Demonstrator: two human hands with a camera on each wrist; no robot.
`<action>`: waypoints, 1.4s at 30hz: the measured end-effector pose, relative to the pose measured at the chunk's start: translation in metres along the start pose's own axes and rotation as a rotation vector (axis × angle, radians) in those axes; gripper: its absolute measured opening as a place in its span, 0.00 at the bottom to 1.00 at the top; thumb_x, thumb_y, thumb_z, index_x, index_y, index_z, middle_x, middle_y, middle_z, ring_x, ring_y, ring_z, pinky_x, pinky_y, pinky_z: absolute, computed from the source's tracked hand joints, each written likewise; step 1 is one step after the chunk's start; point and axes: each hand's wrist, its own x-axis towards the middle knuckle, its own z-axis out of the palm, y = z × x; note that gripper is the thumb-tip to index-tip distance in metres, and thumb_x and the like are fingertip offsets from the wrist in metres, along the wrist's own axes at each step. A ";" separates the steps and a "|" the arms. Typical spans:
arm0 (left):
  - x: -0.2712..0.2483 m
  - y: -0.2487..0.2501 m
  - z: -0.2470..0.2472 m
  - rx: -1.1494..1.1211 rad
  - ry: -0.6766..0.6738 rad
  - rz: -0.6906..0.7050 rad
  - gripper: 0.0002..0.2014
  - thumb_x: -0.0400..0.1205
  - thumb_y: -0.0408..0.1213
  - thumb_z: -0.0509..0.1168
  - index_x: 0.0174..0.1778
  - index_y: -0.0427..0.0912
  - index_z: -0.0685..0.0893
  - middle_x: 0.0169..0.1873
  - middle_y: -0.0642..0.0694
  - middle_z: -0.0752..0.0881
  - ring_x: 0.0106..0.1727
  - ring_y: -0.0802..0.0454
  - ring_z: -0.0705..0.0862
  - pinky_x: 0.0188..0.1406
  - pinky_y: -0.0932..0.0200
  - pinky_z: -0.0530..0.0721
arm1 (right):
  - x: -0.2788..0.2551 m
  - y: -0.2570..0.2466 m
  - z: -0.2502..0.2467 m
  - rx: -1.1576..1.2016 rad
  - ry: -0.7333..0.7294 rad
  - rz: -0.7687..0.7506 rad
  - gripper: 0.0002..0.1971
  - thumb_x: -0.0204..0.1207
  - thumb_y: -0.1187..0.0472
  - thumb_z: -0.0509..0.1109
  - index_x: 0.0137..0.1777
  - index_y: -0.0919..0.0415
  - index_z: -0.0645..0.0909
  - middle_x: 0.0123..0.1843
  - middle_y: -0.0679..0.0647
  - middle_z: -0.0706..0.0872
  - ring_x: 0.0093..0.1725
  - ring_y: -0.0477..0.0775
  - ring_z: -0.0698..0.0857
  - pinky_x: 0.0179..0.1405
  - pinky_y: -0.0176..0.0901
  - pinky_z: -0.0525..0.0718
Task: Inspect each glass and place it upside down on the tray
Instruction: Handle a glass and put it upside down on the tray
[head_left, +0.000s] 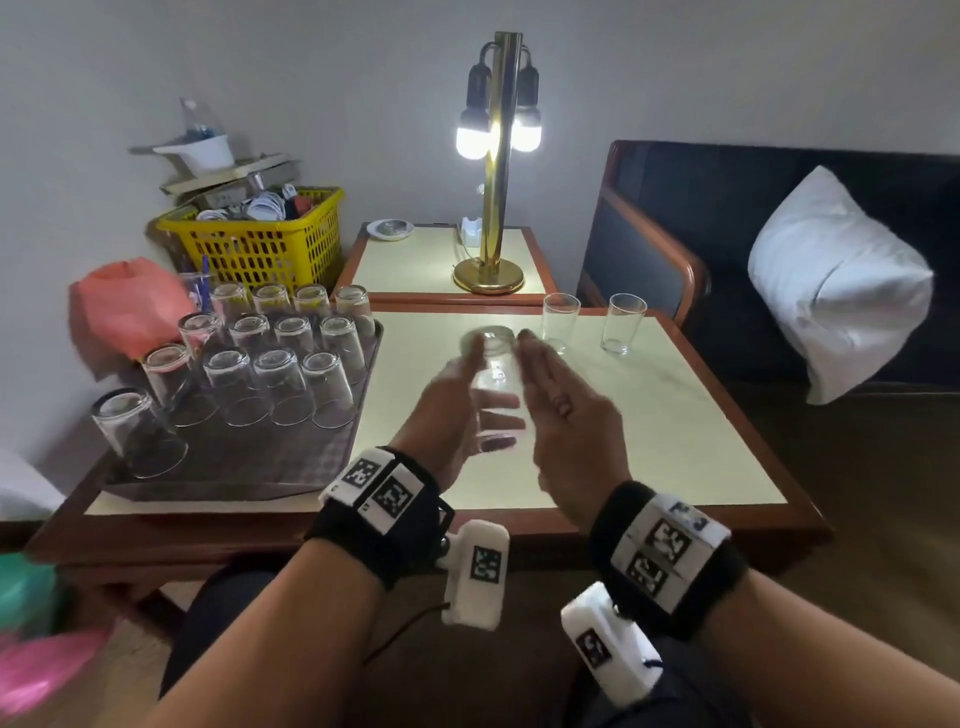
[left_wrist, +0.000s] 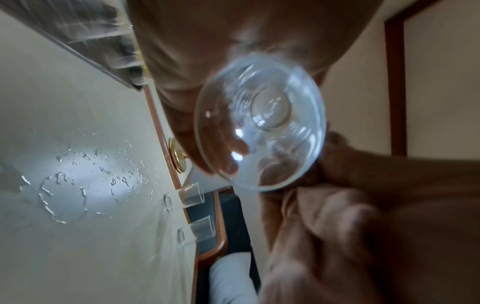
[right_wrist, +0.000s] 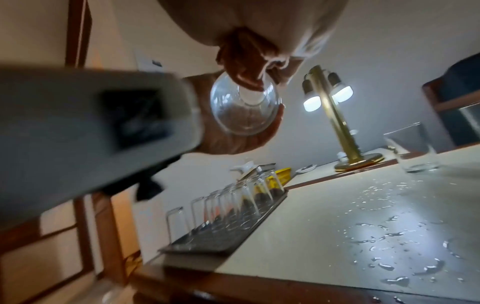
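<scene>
Overhead, both hands (head_left: 457, 410) (head_left: 566, 415) cradle 1 unlabelled glass (head_left: 493, 364).

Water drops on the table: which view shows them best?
Right wrist: the water drops glint sharply across the table under the lamp's glare. Left wrist shows them too, but sideways. Head view shows none, only a pale tabletop.

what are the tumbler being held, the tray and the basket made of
Held tumbler: clear glass, seemingly; fingers show through it. Dark grey tray: probably plastic or rubber-lined, with a matte chequered texture. Yellow basket: moulded plastic, judging by its glossy lattice walls.
</scene>
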 end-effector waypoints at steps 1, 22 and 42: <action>0.000 -0.003 0.000 0.035 -0.042 -0.003 0.25 0.84 0.64 0.66 0.65 0.47 0.80 0.58 0.31 0.89 0.55 0.33 0.91 0.52 0.44 0.88 | 0.007 -0.001 -0.003 0.043 0.026 0.055 0.22 0.88 0.58 0.64 0.82 0.50 0.73 0.79 0.40 0.77 0.69 0.35 0.82 0.72 0.43 0.82; -0.001 0.011 -0.006 -0.051 0.084 0.086 0.23 0.84 0.67 0.64 0.61 0.51 0.82 0.57 0.35 0.90 0.52 0.38 0.92 0.53 0.44 0.90 | -0.005 -0.010 0.008 -0.025 -0.083 -0.039 0.24 0.88 0.61 0.64 0.83 0.46 0.71 0.77 0.37 0.77 0.69 0.43 0.83 0.69 0.42 0.82; 0.000 0.014 -0.014 0.033 -0.039 0.068 0.25 0.82 0.62 0.69 0.67 0.48 0.80 0.53 0.39 0.90 0.44 0.44 0.90 0.44 0.51 0.87 | 0.026 -0.015 0.009 0.022 0.035 0.010 0.22 0.89 0.58 0.63 0.81 0.48 0.73 0.76 0.33 0.75 0.61 0.48 0.89 0.66 0.54 0.87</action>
